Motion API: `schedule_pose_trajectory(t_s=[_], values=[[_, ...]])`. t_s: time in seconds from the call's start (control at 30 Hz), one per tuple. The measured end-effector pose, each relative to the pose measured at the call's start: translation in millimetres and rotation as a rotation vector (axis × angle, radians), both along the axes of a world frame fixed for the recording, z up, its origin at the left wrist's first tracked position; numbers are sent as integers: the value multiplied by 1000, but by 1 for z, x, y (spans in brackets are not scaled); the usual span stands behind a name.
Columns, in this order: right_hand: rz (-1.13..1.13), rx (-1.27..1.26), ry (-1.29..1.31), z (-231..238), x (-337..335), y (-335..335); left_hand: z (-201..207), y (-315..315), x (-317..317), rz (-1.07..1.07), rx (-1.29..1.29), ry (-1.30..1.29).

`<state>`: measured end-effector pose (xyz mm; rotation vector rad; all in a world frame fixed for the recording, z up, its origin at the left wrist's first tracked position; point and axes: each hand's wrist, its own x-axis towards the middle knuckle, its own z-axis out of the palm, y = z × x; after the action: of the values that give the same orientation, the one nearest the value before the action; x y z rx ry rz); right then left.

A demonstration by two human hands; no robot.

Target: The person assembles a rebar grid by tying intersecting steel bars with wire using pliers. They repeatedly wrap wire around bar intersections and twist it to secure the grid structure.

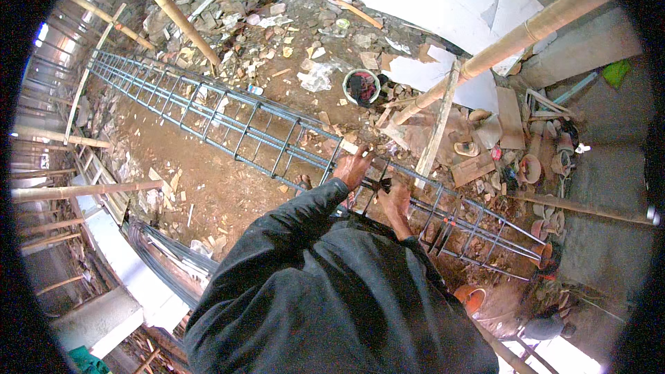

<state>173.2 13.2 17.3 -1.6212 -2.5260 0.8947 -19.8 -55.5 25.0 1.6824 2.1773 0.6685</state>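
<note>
A long rebar cage (235, 131), made of ribbed bars with square stirrups, stretches across in front of me from the far left to the near right. My left hand (352, 167) is closed on the cage's far side, its fingers curled round a bar. Close beside it, my right hand (395, 201) is closed at a stirrup, against a small dark thing (379, 184) too blurred to name. Several stirrups (440, 232) sit bunched on the bars to the right of my right hand.
Bamboo poles (499, 48) slant up at both sides. A bucket (361, 87) with dark contents stands beyond the cage amid rubble. White boards (443, 0) lie at the back. An orange bucket (471, 298) stands near right; bundled bars (163, 263) lie near left.
</note>
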Motion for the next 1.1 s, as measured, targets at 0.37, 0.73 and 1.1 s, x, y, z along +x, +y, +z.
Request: schedule_pose_trajectory(t_s=[0.37,0.73,1.1], values=[[-36,33,13,0,-2,-6,13,8,-1,23,-51,-5],[-2,-4,101,-31,8,-3,-6,4,-8,-5,-69,-141],[-98,81,303,-37,-6,-12,-8,6,-11,-8,91,-100]])
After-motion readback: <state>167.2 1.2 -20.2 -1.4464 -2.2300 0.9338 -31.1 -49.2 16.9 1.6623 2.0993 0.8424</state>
